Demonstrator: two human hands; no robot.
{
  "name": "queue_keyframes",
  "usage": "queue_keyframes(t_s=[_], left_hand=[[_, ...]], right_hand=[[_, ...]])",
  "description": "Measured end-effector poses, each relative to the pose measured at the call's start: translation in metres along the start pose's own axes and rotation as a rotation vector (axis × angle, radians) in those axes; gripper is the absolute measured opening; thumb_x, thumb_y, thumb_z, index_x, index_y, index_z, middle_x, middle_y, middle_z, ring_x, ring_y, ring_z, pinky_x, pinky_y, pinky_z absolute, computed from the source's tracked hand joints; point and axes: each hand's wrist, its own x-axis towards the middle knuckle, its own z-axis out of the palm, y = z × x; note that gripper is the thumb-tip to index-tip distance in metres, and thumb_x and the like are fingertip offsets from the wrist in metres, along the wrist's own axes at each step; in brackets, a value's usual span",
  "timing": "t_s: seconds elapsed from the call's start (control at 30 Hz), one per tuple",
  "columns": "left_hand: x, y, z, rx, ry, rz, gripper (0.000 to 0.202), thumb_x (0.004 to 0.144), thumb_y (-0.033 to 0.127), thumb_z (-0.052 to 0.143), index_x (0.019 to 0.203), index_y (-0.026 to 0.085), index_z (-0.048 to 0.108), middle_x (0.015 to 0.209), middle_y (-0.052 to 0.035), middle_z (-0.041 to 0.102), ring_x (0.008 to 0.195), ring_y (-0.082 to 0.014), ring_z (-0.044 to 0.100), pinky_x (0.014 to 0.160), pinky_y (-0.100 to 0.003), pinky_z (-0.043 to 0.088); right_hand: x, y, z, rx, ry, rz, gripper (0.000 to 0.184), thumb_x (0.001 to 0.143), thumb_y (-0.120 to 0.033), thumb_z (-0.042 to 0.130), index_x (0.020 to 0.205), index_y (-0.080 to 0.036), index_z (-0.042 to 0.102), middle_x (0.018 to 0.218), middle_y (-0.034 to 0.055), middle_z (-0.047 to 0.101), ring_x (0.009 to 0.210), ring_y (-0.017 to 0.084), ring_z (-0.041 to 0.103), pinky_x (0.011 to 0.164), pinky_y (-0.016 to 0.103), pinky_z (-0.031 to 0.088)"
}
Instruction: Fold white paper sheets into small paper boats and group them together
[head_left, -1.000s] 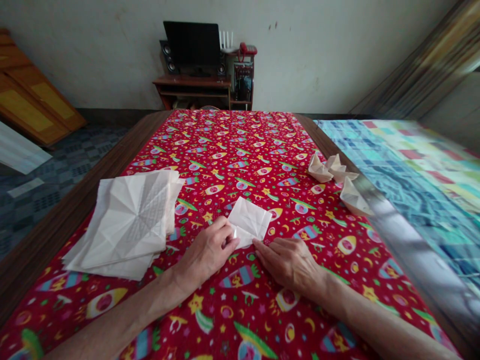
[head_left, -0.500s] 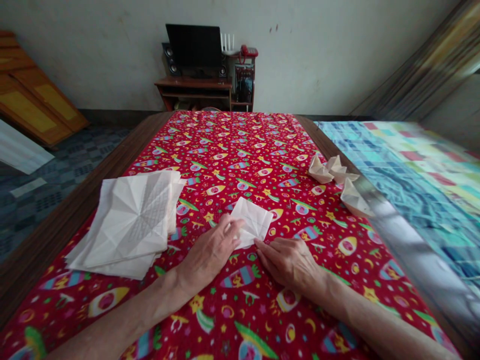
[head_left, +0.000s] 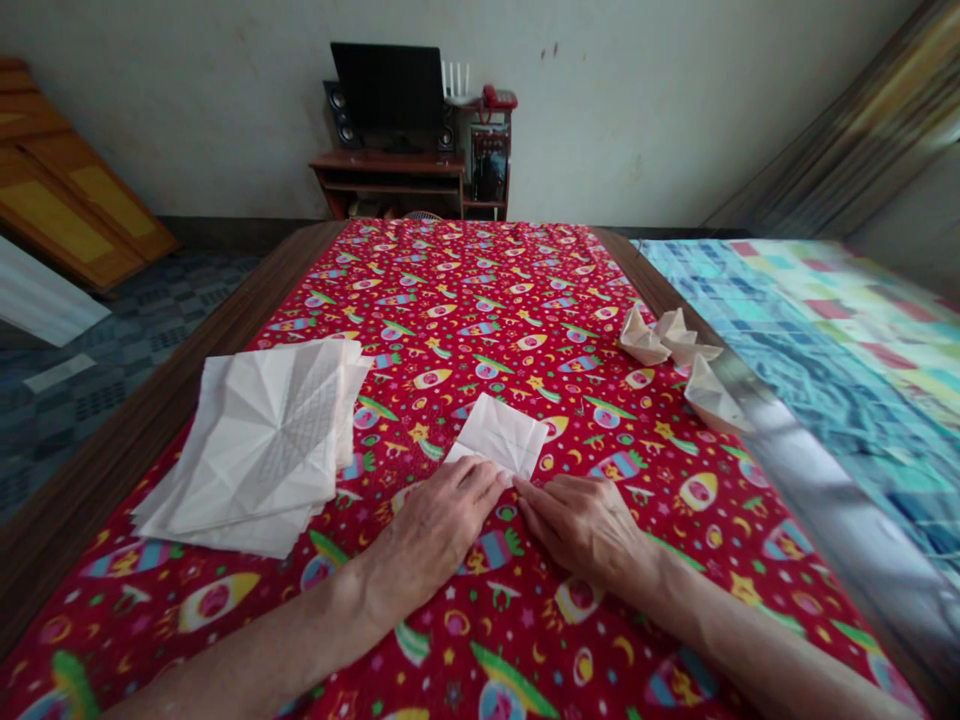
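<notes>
A small folded white paper (head_left: 501, 437) lies on the red patterned tablecloth (head_left: 480, 300) in front of me. My left hand (head_left: 435, 520) lies flat with its fingertips pressing on the paper's near left edge. My right hand (head_left: 581, 520) also rests flat, fingers stretched toward the paper's near corner. Neither hand grips anything.
A stack of creased white paper sheets (head_left: 259, 440) sits to the left. Three folded paper boats (head_left: 679, 360) lie near the right table edge. Beside the table at right is a blue checked bed cover (head_left: 825, 350). A desk with a monitor (head_left: 390, 110) stands by the far wall.
My left hand has slid down and right, from curled over the paper's left side to lying flat along its near edge. The right hand has barely moved.
</notes>
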Motion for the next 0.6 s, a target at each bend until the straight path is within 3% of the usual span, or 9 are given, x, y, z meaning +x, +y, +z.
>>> queue_keyframes(t_s=[0.27,0.4,0.5,0.6], left_hand=[[-0.003,0.002,-0.007,0.0,-0.006,-0.047,0.048,0.089,0.006,0.042,0.135,0.02,0.042,0.118,-0.0045,0.057,0.107,-0.0192,0.05,0.093,-0.033,0.045],[-0.012,0.0,-0.003,0.003,-0.005,-0.056,0.054,0.088,0.006,0.043,0.139,0.024,0.037,0.129,-0.0035,0.052,0.116,-0.0208,0.046,0.098,-0.034,0.042],[-0.019,-0.002,0.002,0.031,-0.004,-0.064,0.058,0.086,0.005,0.042,0.141,0.021,0.034,0.137,-0.0047,0.046,0.124,-0.0222,0.041,0.102,-0.036,0.04],[-0.025,-0.004,0.004,0.079,0.018,-0.028,0.055,0.084,0.002,0.039,0.137,0.015,0.041,0.136,-0.0071,0.049,0.124,-0.0222,0.043,0.105,-0.037,0.038]], right_hand=[[-0.008,0.005,-0.002,-0.064,0.017,-0.008,0.025,0.095,-0.021,0.041,0.093,-0.012,0.065,0.055,-0.0016,0.055,0.047,0.009,0.045,0.046,0.026,0.024],[-0.009,0.005,-0.006,-0.078,-0.012,-0.02,0.025,0.094,-0.02,0.04,0.095,-0.011,0.064,0.057,-0.0007,0.057,0.048,0.009,0.048,0.047,0.026,0.028],[-0.009,0.004,-0.008,-0.081,-0.037,-0.022,0.025,0.094,-0.019,0.04,0.096,-0.011,0.063,0.058,-0.0002,0.059,0.048,0.01,0.049,0.047,0.026,0.029],[-0.009,0.003,-0.008,-0.081,-0.049,-0.024,0.025,0.094,-0.019,0.04,0.095,-0.011,0.063,0.059,-0.0001,0.059,0.049,0.011,0.05,0.047,0.027,0.03]])
